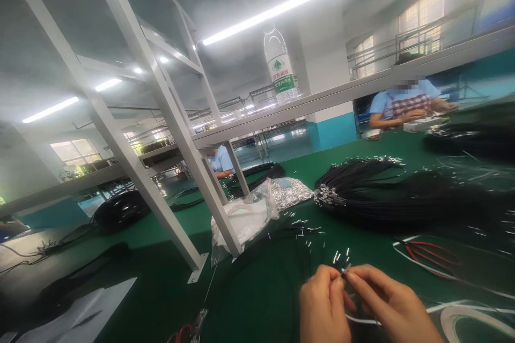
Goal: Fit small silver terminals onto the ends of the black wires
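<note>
In the head view, the left hand (325, 303) and right hand (388, 303), each grip pinched closed, hold metal-tipped cables (336, 258) between them over the smooth green bench (306, 163). At eleven o'clock from them, a crinkled clear bag (278, 194) holds silvery pieces (295, 194); at one o'clock lies a curved black cable bundle (378, 206).

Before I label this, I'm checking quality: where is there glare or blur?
Head view: the long ceiling tube is blown out white; head view, the upper-right corner is smeared; head view, the black cable bundle loses detail rightward; head view, left hand and right hand are fairly clear, the tiny piece between them soft.
</note>
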`<state>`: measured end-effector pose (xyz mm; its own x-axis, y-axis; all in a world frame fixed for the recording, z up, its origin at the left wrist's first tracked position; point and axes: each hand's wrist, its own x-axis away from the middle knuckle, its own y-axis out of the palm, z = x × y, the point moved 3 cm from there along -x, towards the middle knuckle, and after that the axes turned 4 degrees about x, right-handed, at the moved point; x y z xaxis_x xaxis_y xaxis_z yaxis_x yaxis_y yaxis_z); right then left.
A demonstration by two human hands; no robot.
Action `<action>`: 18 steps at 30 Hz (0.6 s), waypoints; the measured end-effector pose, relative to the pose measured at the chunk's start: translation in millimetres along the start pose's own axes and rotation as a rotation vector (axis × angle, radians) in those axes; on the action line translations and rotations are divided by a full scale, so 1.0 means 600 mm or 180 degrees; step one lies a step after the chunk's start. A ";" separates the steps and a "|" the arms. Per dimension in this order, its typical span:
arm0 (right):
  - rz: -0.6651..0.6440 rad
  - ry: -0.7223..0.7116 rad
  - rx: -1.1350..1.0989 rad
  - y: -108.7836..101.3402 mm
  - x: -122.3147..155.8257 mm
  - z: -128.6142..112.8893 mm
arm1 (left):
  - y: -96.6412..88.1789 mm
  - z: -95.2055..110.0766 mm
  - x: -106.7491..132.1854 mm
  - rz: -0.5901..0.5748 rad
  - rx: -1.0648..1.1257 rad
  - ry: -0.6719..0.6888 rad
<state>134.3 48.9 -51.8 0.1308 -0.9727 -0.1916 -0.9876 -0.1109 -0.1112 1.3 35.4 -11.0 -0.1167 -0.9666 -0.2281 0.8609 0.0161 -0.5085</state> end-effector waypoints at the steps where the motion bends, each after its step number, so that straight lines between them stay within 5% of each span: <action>1: -0.0014 0.0004 0.0001 0.000 0.001 -0.003 | 0.000 0.001 -0.001 -0.0021 0.0028 -0.0023; 18: -0.0044 -0.0229 -0.0063 -0.010 0.000 -0.029 | 0.006 -0.010 -0.010 -0.0378 0.1697 -0.0309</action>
<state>138.6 46.2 -34.4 0.1495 -0.9540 -0.2598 -0.9871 -0.1288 -0.0950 1.7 42.6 -16.6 -0.2037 -0.9734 -0.1046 0.9790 -0.2017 -0.0295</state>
